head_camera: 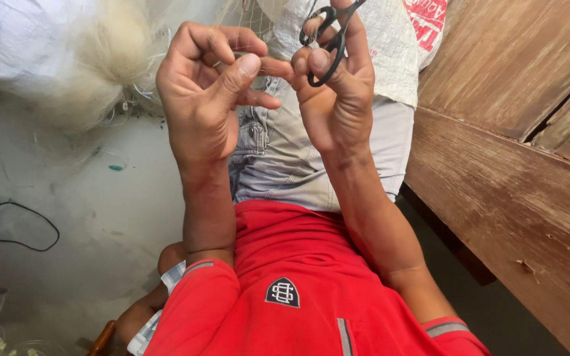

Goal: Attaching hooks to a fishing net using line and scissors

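Observation:
My left hand [202,92] is raised in front of me, thumb and fingers pinched on a fine strand of pale fishing net [110,59]; the strand itself is barely visible. My right hand [334,86] touches the left at the fingertips and holds small black scissors [328,39], with fingers through the loops and the blades pointing up out of the frame. Below the hands are my grey shorts [298,165] and red shirt [285,264].
A bunched net and white woven sack [390,46] hang at the top. Worn wooden planks [516,178] run down the right side. A black cable [21,224] lies on the pale concrete floor at left. Checked cloth [156,316] and a wooden handle [102,337] sit bottom left.

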